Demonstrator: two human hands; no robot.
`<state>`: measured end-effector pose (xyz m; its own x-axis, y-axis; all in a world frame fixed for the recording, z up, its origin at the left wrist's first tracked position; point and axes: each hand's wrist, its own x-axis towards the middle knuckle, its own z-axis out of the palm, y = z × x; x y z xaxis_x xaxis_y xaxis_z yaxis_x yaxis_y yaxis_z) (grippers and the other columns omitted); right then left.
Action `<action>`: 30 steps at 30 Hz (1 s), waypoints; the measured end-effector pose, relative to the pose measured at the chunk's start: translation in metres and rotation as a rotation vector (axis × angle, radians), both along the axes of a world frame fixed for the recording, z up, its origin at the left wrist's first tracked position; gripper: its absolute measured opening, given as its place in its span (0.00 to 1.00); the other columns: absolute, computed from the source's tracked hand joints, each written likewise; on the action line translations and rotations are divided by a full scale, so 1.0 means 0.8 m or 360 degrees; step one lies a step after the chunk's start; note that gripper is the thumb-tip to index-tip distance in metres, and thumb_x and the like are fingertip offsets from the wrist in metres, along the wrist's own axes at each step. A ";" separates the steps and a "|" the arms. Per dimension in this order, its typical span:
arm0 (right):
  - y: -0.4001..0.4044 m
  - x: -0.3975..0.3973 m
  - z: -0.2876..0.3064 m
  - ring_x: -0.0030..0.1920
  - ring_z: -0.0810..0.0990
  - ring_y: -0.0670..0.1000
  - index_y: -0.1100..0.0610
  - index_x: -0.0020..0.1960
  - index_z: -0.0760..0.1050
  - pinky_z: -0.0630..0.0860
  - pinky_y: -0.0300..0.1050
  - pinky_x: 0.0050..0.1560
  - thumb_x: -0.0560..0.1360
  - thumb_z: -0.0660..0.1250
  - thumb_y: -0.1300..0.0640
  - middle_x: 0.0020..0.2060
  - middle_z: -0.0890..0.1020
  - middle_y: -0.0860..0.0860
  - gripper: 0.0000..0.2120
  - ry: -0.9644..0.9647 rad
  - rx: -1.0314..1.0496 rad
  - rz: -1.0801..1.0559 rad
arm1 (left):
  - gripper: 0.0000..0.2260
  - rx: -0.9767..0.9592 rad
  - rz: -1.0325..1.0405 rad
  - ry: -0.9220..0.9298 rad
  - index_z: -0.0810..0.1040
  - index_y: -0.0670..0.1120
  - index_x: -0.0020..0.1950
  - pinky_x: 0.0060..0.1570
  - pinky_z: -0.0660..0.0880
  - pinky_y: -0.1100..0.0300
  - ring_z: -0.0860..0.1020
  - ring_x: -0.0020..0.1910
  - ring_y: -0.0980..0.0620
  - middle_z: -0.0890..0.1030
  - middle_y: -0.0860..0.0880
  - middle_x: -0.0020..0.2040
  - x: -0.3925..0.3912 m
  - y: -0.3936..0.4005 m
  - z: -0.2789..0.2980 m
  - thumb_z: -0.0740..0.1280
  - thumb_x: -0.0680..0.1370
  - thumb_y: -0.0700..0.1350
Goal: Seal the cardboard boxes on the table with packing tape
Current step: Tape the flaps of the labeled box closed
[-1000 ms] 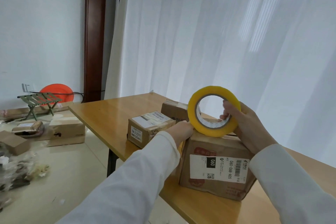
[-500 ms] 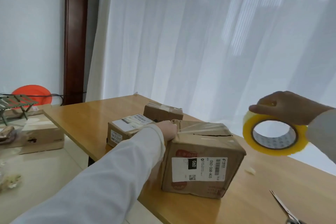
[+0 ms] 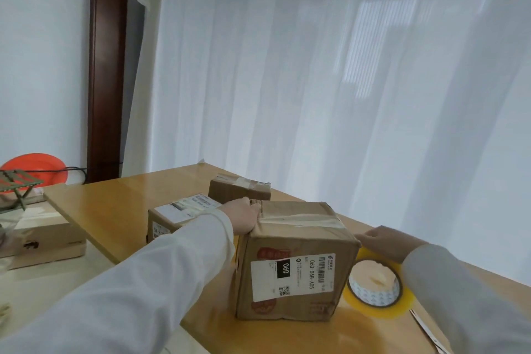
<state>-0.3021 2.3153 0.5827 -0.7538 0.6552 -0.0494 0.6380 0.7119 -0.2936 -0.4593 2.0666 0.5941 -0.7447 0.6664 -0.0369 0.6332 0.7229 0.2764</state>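
— Where are the hands sitting from your feed?

— I see the left hand [image 3: 243, 217] reached forward, sleeve stretched out, palm pressed on the top left edge of the large cardboard box [image 3: 296, 261]; fingers lie over the end of the tape strip [image 3: 298, 221] that runs across the box top. They look fairly flat, though I can't tell how far the tips wrap over the far edge.

— And the right?

— The right hand [image 3: 385, 243] is low, knuckles up, fingers curled down over the top of the yellow packing tape roll [image 3: 376, 289], gripping it. The roll stands on edge on the counter [image 3: 115, 210], directly under that hand and just beside the box's right face.

— Other boxes?

— Beyond the left hand, a small labelled box [image 3: 178, 215] sits just past its wrist, and a small taped box [image 3: 238, 188] lies farther behind it. A pair of scissors [image 3: 428, 330] lies on the counter below the right forearm, partly cut off by the frame.
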 end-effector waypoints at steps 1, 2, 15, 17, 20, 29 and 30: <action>-0.005 -0.002 -0.005 0.48 0.80 0.49 0.53 0.50 0.79 0.75 0.46 0.55 0.77 0.58 0.38 0.46 0.82 0.49 0.21 -0.0026 0.0054 0.0061 | 0.18 -0.0001 0.0065 0.0043 0.61 0.44 0.72 0.64 0.64 0.50 0.68 0.68 0.44 0.70 0.45 0.69 0.000 0.001 0.005 0.50 0.84 0.48; -0.007 -0.006 -0.015 0.51 0.79 0.49 0.53 0.53 0.79 0.74 0.46 0.57 0.79 0.57 0.41 0.49 0.82 0.49 0.19 -0.0008 0.0083 0.0122 | 0.19 -0.0032 0.0132 0.0141 0.61 0.46 0.72 0.64 0.63 0.48 0.67 0.68 0.45 0.71 0.46 0.68 0.000 0.006 0.009 0.54 0.82 0.49; -0.046 -0.025 0.009 0.59 0.74 0.49 0.48 0.58 0.71 0.68 0.41 0.58 0.82 0.51 0.48 0.57 0.77 0.47 0.12 0.0740 -0.0175 0.0408 | 0.32 -0.0171 -0.0213 -0.0047 0.41 0.51 0.78 0.72 0.37 0.39 0.40 0.77 0.48 0.41 0.51 0.78 0.010 0.105 0.004 0.44 0.79 0.65; -0.045 -0.044 0.020 0.68 0.68 0.50 0.52 0.69 0.66 0.61 0.42 0.64 0.82 0.49 0.45 0.66 0.71 0.48 0.20 0.0731 -0.0362 0.0395 | 0.29 -0.0171 -0.0210 -0.0039 0.40 0.50 0.78 0.71 0.36 0.39 0.38 0.76 0.48 0.40 0.51 0.78 0.010 0.108 0.001 0.44 0.81 0.61; -0.042 -0.076 0.022 0.74 0.58 0.47 0.49 0.77 0.51 0.55 0.41 0.70 0.81 0.52 0.42 0.74 0.59 0.44 0.27 0.0511 -0.0590 0.0537 | 0.27 -0.0161 -0.0205 -0.0013 0.40 0.49 0.78 0.72 0.37 0.39 0.39 0.77 0.48 0.41 0.51 0.78 0.010 0.110 -0.002 0.43 0.82 0.57; -0.022 -0.082 0.006 0.68 0.70 0.48 0.43 0.74 0.58 0.63 0.46 0.72 0.73 0.65 0.42 0.70 0.68 0.47 0.33 0.0404 -0.1061 0.0672 | 0.27 -0.0144 -0.0274 -0.0023 0.43 0.50 0.78 0.73 0.39 0.41 0.43 0.77 0.48 0.45 0.50 0.79 0.007 0.103 0.001 0.44 0.81 0.58; -0.025 -0.081 0.009 0.68 0.69 0.47 0.45 0.75 0.57 0.62 0.44 0.71 0.76 0.63 0.43 0.70 0.68 0.47 0.30 0.0357 -0.0919 0.0651 | 0.28 -0.0142 -0.0284 -0.0028 0.43 0.50 0.78 0.73 0.39 0.41 0.43 0.77 0.48 0.45 0.50 0.79 0.006 0.101 0.001 0.44 0.81 0.59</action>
